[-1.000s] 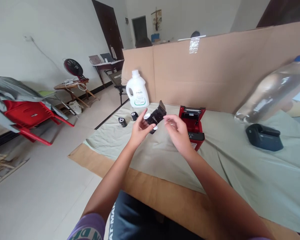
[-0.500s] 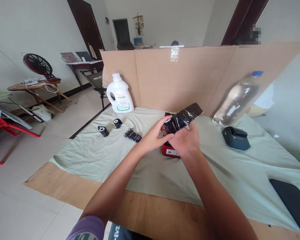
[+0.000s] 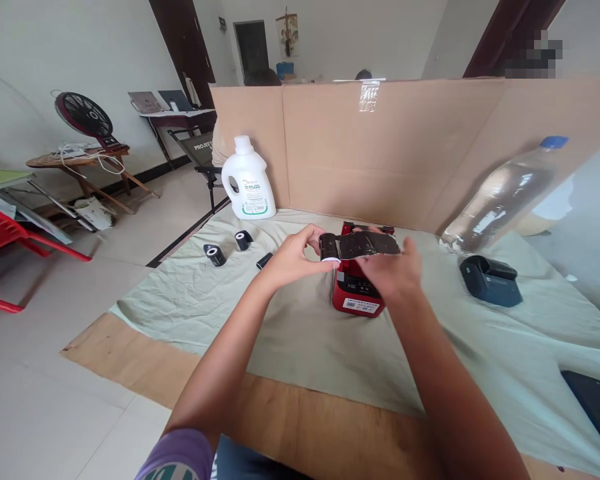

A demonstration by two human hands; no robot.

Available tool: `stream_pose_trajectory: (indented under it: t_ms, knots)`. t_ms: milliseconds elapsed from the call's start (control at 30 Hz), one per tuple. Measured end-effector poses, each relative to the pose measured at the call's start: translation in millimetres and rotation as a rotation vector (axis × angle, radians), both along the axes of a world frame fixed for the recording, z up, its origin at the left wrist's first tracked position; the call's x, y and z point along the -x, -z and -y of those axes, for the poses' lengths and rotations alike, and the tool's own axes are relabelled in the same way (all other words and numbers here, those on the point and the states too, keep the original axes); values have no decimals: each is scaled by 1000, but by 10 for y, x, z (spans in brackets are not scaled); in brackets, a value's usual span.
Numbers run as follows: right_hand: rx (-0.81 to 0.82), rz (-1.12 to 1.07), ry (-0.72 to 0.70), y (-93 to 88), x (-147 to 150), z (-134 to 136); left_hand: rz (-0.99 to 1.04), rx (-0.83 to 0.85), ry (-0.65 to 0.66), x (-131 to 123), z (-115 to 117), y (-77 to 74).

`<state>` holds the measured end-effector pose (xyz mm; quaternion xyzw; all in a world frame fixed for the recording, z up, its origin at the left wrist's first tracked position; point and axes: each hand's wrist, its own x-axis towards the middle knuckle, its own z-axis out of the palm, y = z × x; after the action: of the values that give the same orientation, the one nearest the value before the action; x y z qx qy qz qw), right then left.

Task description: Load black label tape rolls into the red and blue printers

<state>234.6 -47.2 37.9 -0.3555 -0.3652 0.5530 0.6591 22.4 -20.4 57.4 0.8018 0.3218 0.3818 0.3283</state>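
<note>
My left hand pinches the left end of a small roll between thumb and fingers. From the roll a dark, glossy strip stretches out to the right. My right hand lies under the strip with its palm up and fingers apart, partly hidden by it. Below and behind the hands a red and black device with a white label stands on the pale green cloth. Two black rolls lie to the left, and a dark piece is partly covered by my left hand.
A white detergent bottle stands at the back left before a cardboard panel. At the right are a large clear bottle with a blue cap, a black device and a dark flat object.
The strip has swung from slanting upward to nearly level. My right hand has shifted right with its fingers more spread, and more of the red device shows. The view has turned slightly.
</note>
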Motion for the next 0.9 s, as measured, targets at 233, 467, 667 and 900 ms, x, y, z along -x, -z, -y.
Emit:
stream_pose_trajectory:
  t_ms: [233, 467, 667, 900]
  knots:
    - [-284, 507, 200, -338, -330, 217, 153, 389, 256, -73, -40, 53]
    - [-153, 1071, -59, -457, -42, 429, -21, 153, 241, -133, 20, 55]
    - [-74, 1208, -255, -425, -70, 412, -151, 25, 198, -168, 4, 134]
    - [-12, 1153, -256, -368, -102, 345, -98, 199, 286, -195, -64, 260]
